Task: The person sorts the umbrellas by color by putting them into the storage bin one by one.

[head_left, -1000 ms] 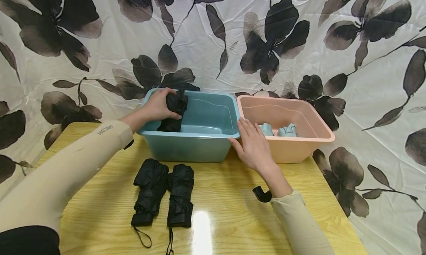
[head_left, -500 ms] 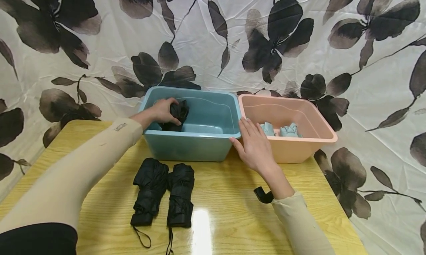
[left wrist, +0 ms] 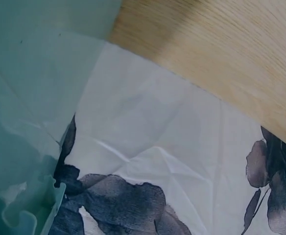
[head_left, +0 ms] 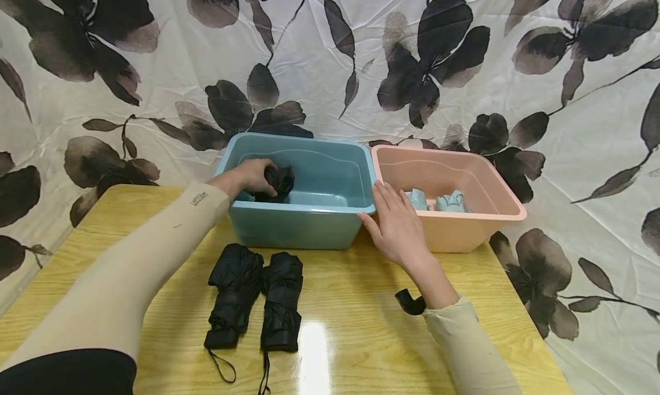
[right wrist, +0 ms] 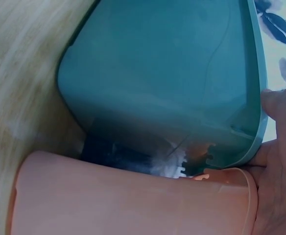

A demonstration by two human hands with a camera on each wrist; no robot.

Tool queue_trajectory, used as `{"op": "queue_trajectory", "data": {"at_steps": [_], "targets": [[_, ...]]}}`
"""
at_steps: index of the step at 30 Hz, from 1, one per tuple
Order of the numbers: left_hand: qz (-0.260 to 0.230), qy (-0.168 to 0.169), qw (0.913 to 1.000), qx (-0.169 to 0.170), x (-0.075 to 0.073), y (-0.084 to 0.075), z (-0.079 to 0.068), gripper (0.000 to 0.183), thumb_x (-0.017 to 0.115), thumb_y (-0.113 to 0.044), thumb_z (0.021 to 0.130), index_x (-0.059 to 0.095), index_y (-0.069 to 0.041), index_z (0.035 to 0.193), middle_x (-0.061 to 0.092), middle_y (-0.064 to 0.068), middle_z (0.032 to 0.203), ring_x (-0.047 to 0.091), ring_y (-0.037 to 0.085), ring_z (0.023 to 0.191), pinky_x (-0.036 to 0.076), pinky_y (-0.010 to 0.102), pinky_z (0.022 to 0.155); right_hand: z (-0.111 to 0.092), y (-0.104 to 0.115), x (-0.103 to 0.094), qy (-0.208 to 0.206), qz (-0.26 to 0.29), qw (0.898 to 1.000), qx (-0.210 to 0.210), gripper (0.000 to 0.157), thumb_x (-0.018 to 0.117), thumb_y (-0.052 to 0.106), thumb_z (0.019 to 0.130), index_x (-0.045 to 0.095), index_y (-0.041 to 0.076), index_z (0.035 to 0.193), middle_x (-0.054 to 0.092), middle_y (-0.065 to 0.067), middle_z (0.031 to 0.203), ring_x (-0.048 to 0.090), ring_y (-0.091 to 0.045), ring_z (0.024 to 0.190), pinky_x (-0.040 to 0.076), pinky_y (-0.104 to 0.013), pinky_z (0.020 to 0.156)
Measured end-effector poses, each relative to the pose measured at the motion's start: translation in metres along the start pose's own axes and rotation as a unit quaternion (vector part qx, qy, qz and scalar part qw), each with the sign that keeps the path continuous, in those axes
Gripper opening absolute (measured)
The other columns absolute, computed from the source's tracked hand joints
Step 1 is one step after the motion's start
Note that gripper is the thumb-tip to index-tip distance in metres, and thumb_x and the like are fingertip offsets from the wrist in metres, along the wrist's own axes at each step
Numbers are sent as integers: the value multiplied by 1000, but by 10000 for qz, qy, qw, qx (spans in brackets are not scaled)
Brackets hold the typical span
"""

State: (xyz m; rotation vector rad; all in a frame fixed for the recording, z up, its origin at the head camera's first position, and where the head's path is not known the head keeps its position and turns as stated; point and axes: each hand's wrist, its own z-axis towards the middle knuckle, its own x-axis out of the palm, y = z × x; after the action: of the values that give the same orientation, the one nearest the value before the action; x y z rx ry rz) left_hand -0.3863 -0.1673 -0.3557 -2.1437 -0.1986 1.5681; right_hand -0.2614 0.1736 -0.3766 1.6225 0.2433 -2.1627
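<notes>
Inside the blue bin (head_left: 294, 229), at its left end, my left hand (head_left: 251, 176) grips a black folded umbrella (head_left: 283, 182), whose lower part is hidden by the hand and bin wall. My right hand (head_left: 398, 229) lies with fingers extended where the rims of the blue bin and the pink bin (head_left: 448, 234) meet. In the right wrist view, the thumb (right wrist: 270, 104) touches the blue rim. Two more black folded umbrellas, a left one (head_left: 234, 294) and a right one (head_left: 281, 303), lie side by side on the table before the blue bin, wrist cords toward me.
Two light blue fabric bundles, one (head_left: 416, 199) partly behind my right fingers and another (head_left: 451, 202), sit in the pink bin. Both bins stand side by side at the back of the wooden table (head_left: 356, 326), against a floral cloth (head_left: 319, 57).
My left hand has moved down and slightly right, lowering the black folded umbrella deeper into the blue bin. My right hand stays at the bin rims.
</notes>
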Motion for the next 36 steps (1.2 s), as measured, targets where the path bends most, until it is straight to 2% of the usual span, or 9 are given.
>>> {"op": "queue_trajectory", "data": {"at_steps": [7, 13, 19, 24, 28, 36], "targets": [[-29, 73, 10000, 3, 0, 2, 1, 56, 71, -15, 97, 51, 6, 145, 52, 32, 145, 50, 46, 134, 44, 56, 111, 0, 1, 0, -10, 60, 10000, 27, 72, 44, 48, 111, 32, -2, 161, 31, -16, 168, 25, -31, 158, 11, -48, 130], [-208, -141, 9994, 241, -4, 3, -5, 53, 69, -15, 99, 52, 7, 145, 54, 31, 145, 50, 46, 135, 43, 56, 112, 4, 3, 2, -51, 139, 9999, -22, 71, 45, 47, 111, 34, -2, 161, 32, -16, 168, 28, -32, 156, 11, -48, 130], [-796, -519, 9936, 605, -10, -4, -17, 52, 67, -17, 102, 52, 2, 148, 54, 27, 145, 50, 44, 135, 44, 57, 109, 4, 3, 4, -103, 149, 9998, -28, 70, 45, 47, 111, 35, -2, 160, 33, -16, 167, 29, -32, 156, 12, -49, 130], [-1379, -908, 9815, 973, -15, -16, -37, 50, 67, -19, 103, 53, -2, 148, 59, 22, 137, 59, 41, 124, 49, 55, 101, 3, 2, 4, -123, 199, 9997, -38, 70, 46, 47, 110, 37, -2, 160, 34, -17, 167, 29, -33, 156, 13, -49, 129], [-1893, -1214, 9674, 1164, -16, -25, -59, 48, 66, -21, 104, 54, -7, 149, 61, 19, 133, 61, 38, 119, 50, 53, 98, 1, 0, 4, -132, 172, 9998, -15, 70, 46, 47, 110, 37, -2, 160, 34, -17, 167, 29, -33, 156, 11, -48, 130], [-2496, -1740, 9409, 1489, -13, -26, -111, 46, 66, -27, 105, 57, -16, 149, 61, 13, 136, 60, 26, 115, 52, 42, 92, -1, 0, 2, -237, 130, 9996, -85, 70, 47, 46, 110, 38, -3, 159, 36, -18, 166, 32, -35, 155, 16, -52, 128]]}}
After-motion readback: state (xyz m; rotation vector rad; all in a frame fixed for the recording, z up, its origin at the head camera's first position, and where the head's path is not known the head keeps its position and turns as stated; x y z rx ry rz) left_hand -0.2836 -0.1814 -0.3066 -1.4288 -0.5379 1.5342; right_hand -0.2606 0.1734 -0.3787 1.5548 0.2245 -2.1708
